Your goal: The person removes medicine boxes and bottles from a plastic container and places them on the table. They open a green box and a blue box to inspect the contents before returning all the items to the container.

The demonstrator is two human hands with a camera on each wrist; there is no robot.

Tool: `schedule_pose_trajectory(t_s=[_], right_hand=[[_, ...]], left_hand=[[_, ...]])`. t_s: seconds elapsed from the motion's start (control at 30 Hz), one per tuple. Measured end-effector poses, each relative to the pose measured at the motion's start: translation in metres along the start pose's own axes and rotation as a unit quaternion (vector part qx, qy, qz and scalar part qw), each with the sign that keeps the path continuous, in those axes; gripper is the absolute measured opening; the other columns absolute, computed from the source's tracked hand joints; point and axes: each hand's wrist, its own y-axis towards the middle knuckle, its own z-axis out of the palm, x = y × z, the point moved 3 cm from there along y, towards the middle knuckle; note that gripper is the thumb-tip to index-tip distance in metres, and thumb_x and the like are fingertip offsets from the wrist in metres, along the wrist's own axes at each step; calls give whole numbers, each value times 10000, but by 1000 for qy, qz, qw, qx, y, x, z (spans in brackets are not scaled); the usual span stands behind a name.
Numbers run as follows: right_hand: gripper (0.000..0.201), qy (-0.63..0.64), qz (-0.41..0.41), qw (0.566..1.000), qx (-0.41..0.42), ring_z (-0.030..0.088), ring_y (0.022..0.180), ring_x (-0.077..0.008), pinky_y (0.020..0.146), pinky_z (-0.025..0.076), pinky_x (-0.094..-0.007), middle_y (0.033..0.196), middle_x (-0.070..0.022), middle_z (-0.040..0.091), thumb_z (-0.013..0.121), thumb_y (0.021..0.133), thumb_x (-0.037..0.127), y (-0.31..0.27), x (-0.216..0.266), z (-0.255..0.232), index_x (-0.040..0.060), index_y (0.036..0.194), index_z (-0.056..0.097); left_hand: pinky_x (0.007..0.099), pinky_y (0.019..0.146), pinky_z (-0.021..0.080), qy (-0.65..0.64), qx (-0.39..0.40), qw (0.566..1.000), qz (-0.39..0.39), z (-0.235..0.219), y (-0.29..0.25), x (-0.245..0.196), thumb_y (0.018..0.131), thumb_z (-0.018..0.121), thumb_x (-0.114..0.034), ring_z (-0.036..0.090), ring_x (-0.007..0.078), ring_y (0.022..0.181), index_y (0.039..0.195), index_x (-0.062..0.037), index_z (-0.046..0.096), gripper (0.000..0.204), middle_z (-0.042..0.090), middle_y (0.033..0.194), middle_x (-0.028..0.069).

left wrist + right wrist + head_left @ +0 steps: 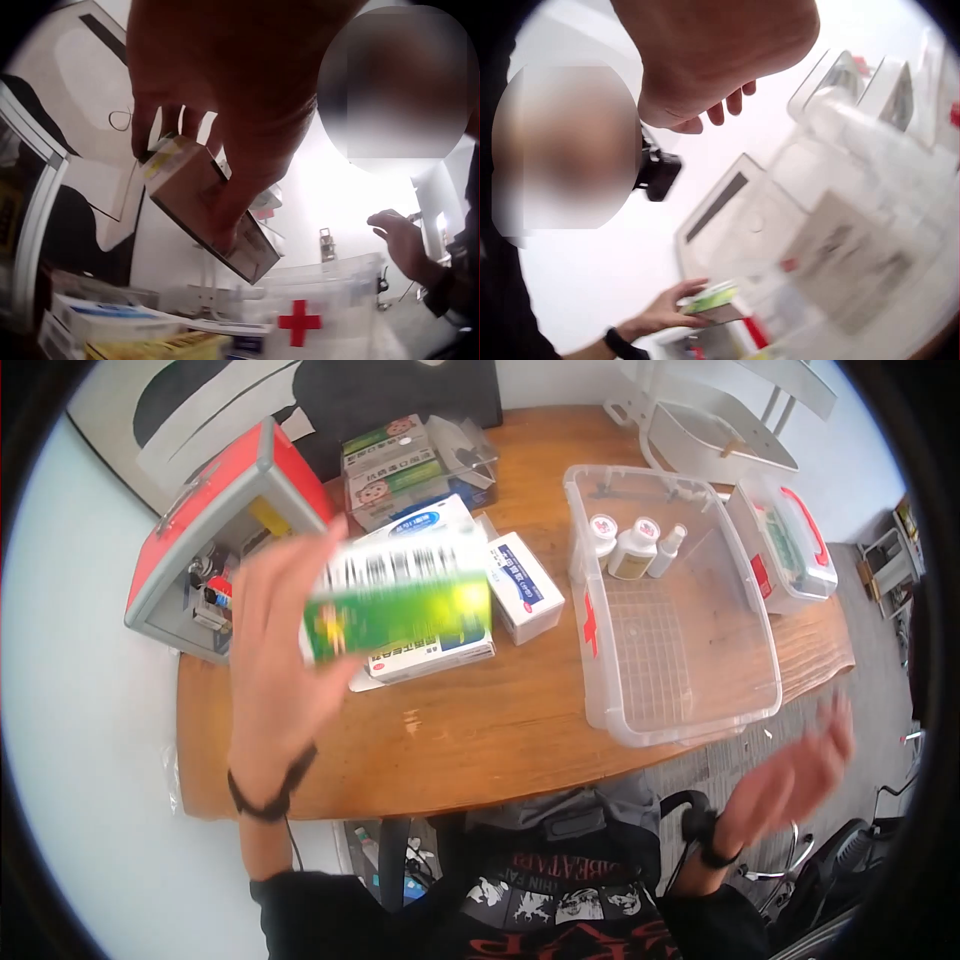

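My left hand [280,630] grips a green-and-white medicine box [400,605] by its end, raised over other medicine boxes on the table. In the left wrist view the thumb lies along one face of this box [202,202], with fingers on the opposite side. Beneath it lie a white box with yellow-green print [440,660] and a white box with a blue label [525,588]. My right hand [795,780] is raised beyond the table's front right edge, blurred, its fingers extended and holding nothing. Nearest to it stands a clear plastic bin [603,685] with a red cross.
Two white bottles [634,550] and a spray bottle [668,552] stand in the bin's far end. A red-and-grey case [160,575] stands at left, more boxes [395,470] behind. A lidded container [790,550] and white metal rack [720,450] stand at the right back.
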Motion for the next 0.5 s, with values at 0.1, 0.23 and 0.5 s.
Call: schedule_pose_trajectory(t_s=[0.1,0.23,0.5], right_hand=[[314,109,-10,976,187,623,1296,-330,1122,433,-552,1358,-123,691,766,885,351,-11,60,9,169,1140,786],[518,150,98,893,413,652,1334,-327,1162,416,-523,1393,-152,725,857,838,235,-19,124,61,130,1338,772],[468,293,175,864,369,755,1069,-344,849,624,-385,1310,-184,732,880,867,14,-46,126,80,30,1315,746]], left_hand=[[511,1158,546,-75,62,989,115,-10,-51,-30,700,921,-42,648,315,1314,1407,-195,699,756,696,1413,65],[473,1182,549,-147,82,963,212,-10,-84,-65,868,879,-140,659,271,1328,1353,-345,693,559,735,1385,-17],[623,1249,398,-106,13,992,74,7,-145,-60,875,892,-169,453,458,1536,1611,-285,462,860,493,1651,182]])
